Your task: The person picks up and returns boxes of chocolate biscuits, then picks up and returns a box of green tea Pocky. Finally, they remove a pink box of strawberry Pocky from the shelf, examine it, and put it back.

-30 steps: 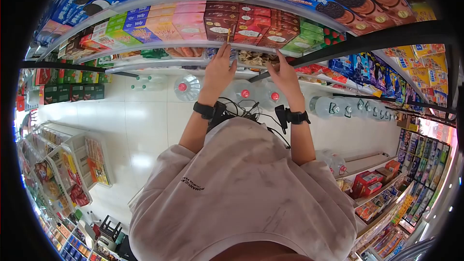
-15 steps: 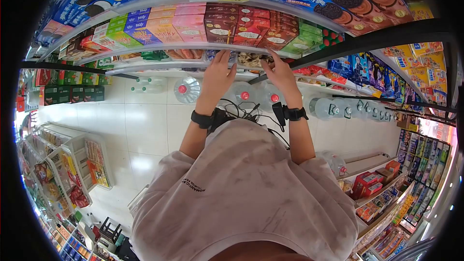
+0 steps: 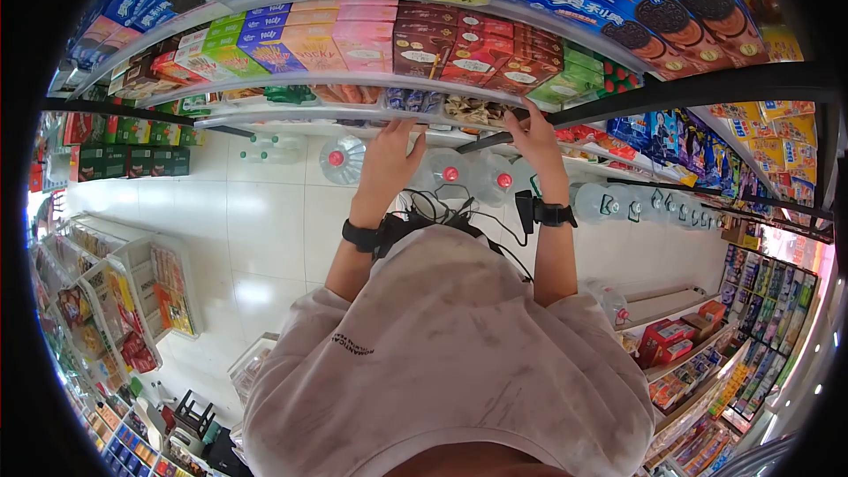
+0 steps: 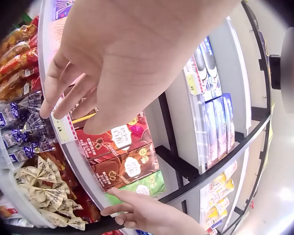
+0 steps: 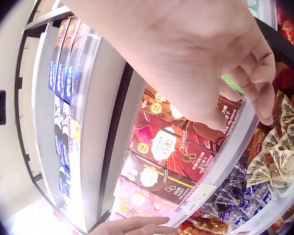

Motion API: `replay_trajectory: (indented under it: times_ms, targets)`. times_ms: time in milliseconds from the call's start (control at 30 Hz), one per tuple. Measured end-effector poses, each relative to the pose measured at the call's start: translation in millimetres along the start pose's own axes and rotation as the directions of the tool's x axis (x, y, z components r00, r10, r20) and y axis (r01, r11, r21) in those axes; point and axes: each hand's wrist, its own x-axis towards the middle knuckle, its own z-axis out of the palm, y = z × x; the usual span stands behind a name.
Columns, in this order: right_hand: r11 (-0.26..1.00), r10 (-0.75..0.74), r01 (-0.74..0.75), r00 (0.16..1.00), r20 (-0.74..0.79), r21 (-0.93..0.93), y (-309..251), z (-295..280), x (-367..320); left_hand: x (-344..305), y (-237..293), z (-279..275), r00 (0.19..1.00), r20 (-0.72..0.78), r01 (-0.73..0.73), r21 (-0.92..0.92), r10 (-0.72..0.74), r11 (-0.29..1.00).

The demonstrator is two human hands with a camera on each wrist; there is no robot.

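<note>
My left hand (image 3: 389, 163) is held just below the front edge of the snack shelf (image 3: 353, 78), its fingers straight and nothing in them. In the left wrist view its fingertips overlap the price tag (image 4: 64, 129) on the shelf edge. On the right, my right hand (image 3: 541, 155) has its fingers extended by the same shelf edge, near the black post. Above the hands stand a dark brown biscuit stick box (image 3: 424, 49), a red box (image 5: 171, 149) and a brown box (image 4: 125, 169), side by side in the row. Neither hand holds anything.
Blue Oreo boxes (image 3: 618, 0) fill the upper shelf. Wrapped candies (image 5: 279, 152) lie in bins under the biscuit row. A black post (image 3: 654, 93) slants past my right hand. Large water bottles (image 3: 343, 159) stand on the floor below.
My left hand has drawn down and back from the dark brown box toward my body. My right hand has shifted slightly right and lower. The head view has turned a little.
</note>
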Motion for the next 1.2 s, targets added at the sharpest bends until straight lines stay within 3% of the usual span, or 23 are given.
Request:
replay_trajectory:
  times_ms: [200, 400, 500, 600, 667, 800, 867, 933, 1000, 1100, 1200]
  targets:
    - [0.998, -0.054, 0.053, 0.998, -0.043, -0.034, 13.2, 6.4, -11.4, -8.3, -5.0, -3.2, 0.997, 0.06, 0.043, -0.014, -0.042, 0.999]
    - [0.989, -0.028, 0.005, 0.987, 0.156, 0.148, 7.8, -3.3, -57.8, -19.7, -21.3, 8.2, 0.986, 0.151, 0.057, 0.076, -0.068, 0.996]
    - [0.981, -0.096, 0.048, 0.963, 0.253, 0.19, 7.0, -18.6, -78.8, -26.9, -16.7, 5.7, 0.976, 0.209, 0.054, 0.05, -0.063, 0.997]
    - [0.924, -0.178, 0.074, 0.951, 0.252, 0.375, -0.9, -37.3, -99.7, -33.0, -3.2, 5.8, 0.985, 0.175, 0.002, 0.017, -0.005, 1.0]
    - [0.853, -0.32, 0.208, 0.933, 0.165, 0.479, -8.8, -52.6, -109.2, -38.2, 6.8, 6.0, 0.99, 0.137, -0.027, 0.027, 0.023, 0.999]
    - [0.601, -0.544, 0.366, 0.839, 0.028, 0.711, -62.4, -130.3, -154.2, -53.4, 30.1, 12.5, 0.995, 0.099, -0.03, 0.04, 0.026, 0.999]
    - [0.274, -0.706, 0.453, 0.694, -0.142, 0.848, -78.9, -172.6, -181.5, -61.6, 51.0, 12.8, 0.996, 0.092, 0.0, 0.037, -0.004, 0.999]
    - [-0.013, -0.766, 0.486, 0.556, -0.321, 0.874, -84.1, -207.4, -201.1, -67.8, 65.0, 16.8, 0.993, 0.122, 0.007, 0.036, -0.011, 0.999]
    - [-0.208, -0.774, 0.486, 0.449, -0.447, 0.849, -84.7, -235.1, -219.9, -78.7, 75.0, 28.1, 0.994, 0.111, -0.003, 0.013, 0.001, 1.0]
    - [-0.347, -0.757, 0.504, 0.347, -0.554, 0.791, -79.5, -258.7, -251.2, -97.6, 97.3, 39.9, 0.995, 0.092, -0.031, 0.069, 0.024, 0.997]
    - [-0.424, -0.744, 0.513, 0.273, -0.61, 0.747, -70.5, -266.9, -277.9, -118.5, 115.9, 49.9, 0.989, 0.143, 0.024, 0.133, -0.043, 0.991]
